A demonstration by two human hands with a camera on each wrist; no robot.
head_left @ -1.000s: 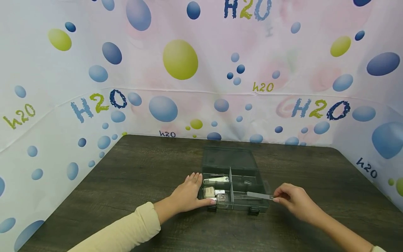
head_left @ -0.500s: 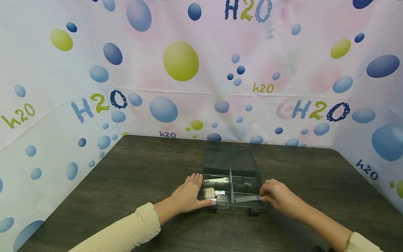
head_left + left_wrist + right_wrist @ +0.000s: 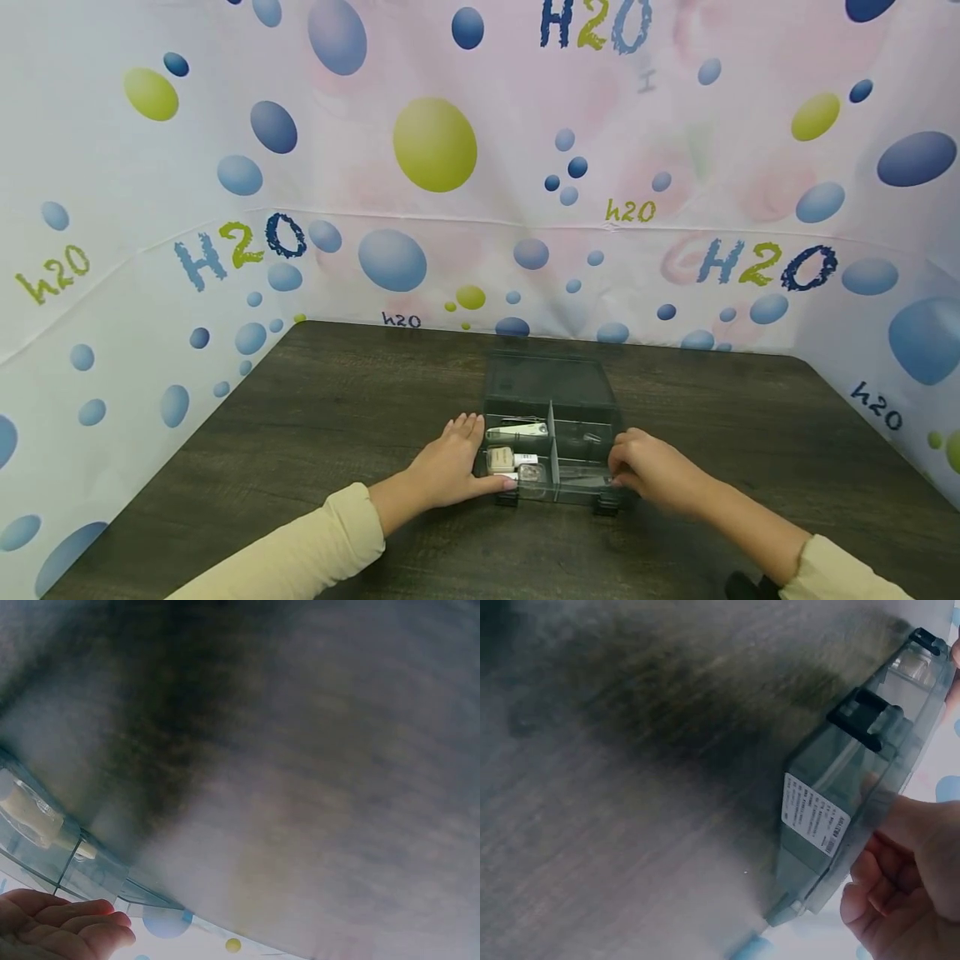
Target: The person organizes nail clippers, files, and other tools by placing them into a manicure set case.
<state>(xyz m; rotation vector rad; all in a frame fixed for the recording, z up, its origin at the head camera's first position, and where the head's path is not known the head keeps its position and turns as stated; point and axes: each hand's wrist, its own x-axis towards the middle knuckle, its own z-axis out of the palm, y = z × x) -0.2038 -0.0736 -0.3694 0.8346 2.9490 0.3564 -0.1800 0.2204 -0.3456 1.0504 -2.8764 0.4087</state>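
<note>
A translucent dark-green organizer box (image 3: 577,500) stands on the table with its lid (image 3: 551,379) folded back. At its left side my left hand (image 3: 442,467) rests with fairly straight fingers, the thumb along the front edge. My right hand (image 3: 656,471) is at the right wall, its thumb and fingers pinching the end of a thin grey nail file (image 3: 581,480). Most of the file lies inside the front right compartment; its gripped end is hidden by the fingers. In the right wrist view the thumb (image 3: 904,821) reaches over the rim of the box.
In the left compartments are a nail clipper (image 3: 517,431), a small beige bottle (image 3: 500,458), a white-capped item (image 3: 527,459) and a small clear container (image 3: 532,475). A small clear piece (image 3: 591,437) lies back right. Two black latches, one the right latch (image 3: 606,502), are in front.
My right hand has moved left to the box, bringing the nail file from above the right wall down into the front right compartment. The left hand has stayed in place.
</note>
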